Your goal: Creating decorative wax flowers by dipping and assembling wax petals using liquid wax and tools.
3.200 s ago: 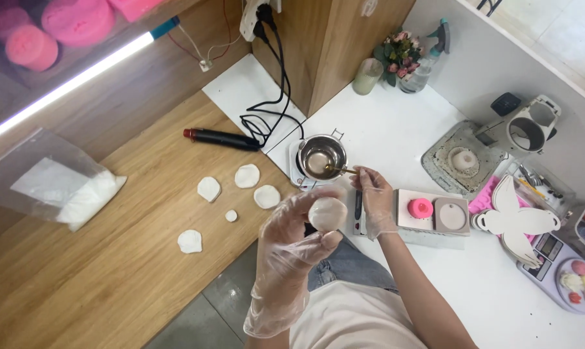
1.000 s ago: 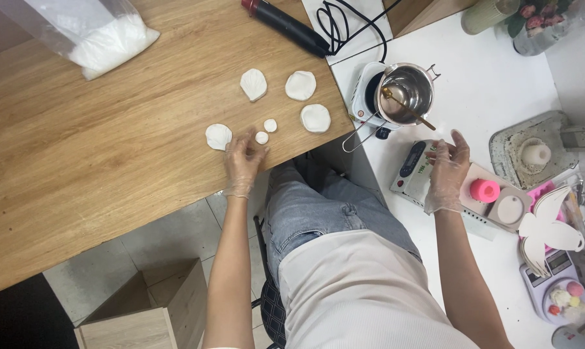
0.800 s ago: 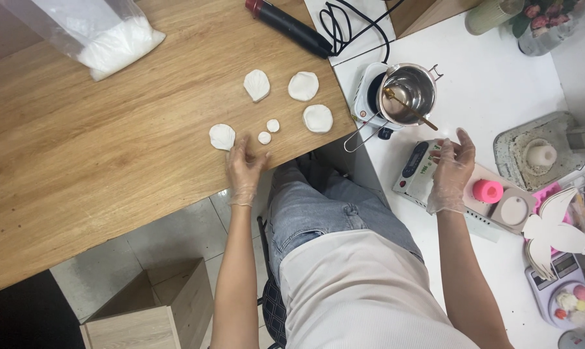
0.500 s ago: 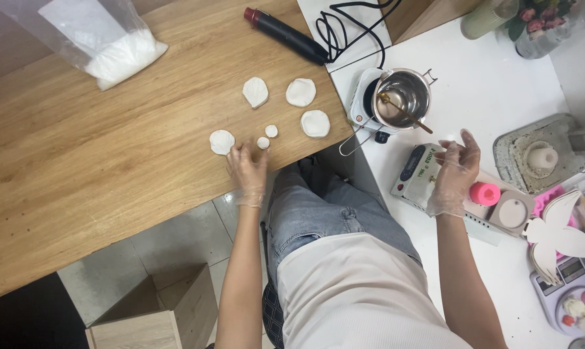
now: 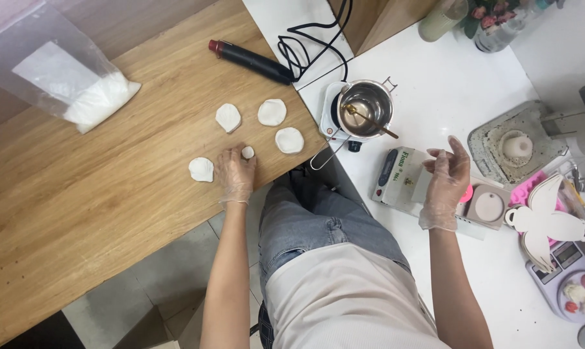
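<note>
Head view: gloved left hand [image 5: 235, 176] lies flat on the wooden table [image 5: 79, 194], fingers loosely spread, tips touching a small white cast disc [image 5: 247, 152]; four larger white shell-shaped casts [image 5: 271, 112] sit around it, near the table edge. Right hand [image 5: 449, 178] hovers open, gripping nothing, over a small box [image 5: 401, 176] just beside the melting pot [image 5: 365, 107] on its hot plate. Risks: a nudge slides the disc off the edge; a sleeve or cable snag tips the pot

Clear disposable gloves on both hands, bare forearms, blue jeans, pale top
</note>
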